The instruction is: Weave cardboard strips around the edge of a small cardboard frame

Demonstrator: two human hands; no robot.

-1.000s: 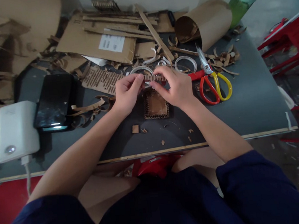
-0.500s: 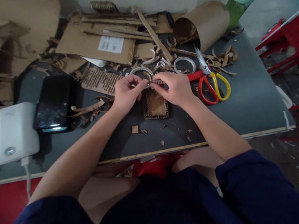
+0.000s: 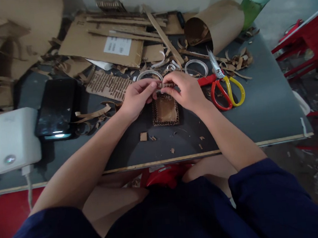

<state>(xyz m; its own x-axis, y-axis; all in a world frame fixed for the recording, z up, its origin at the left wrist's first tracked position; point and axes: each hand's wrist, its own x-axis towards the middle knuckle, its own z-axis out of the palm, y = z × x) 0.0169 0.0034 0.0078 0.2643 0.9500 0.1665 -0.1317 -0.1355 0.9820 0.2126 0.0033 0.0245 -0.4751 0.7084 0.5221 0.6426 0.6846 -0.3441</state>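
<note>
My left hand [image 3: 135,98] and my right hand [image 3: 187,92] meet above the middle of the dark table. Both pinch the ends of a short corrugated cardboard strip [image 3: 164,85] held level between them. Directly under the strip lies a small square cardboard tray [image 3: 165,111] with a ridged border. A larger corrugated cardboard piece [image 3: 107,86] lies just left of my left hand. Scissors [image 3: 225,83] with one red and one yellow handle rest close to the right of my right hand.
A black phone [image 3: 56,107] and a white power bank [image 3: 16,138] lie at the left. Flat cardboard [image 3: 102,41], a cardboard roll [image 3: 217,24], tape rings [image 3: 197,68] and scraps crowd the back. The table's front edge [image 3: 236,148] is near my lap. Red stools [image 3: 306,39] stand right.
Both hands have shifted slightly along the strip, the fingertips closing nearer together; the strip stays held above the small tray. Nothing else on the table moved.
</note>
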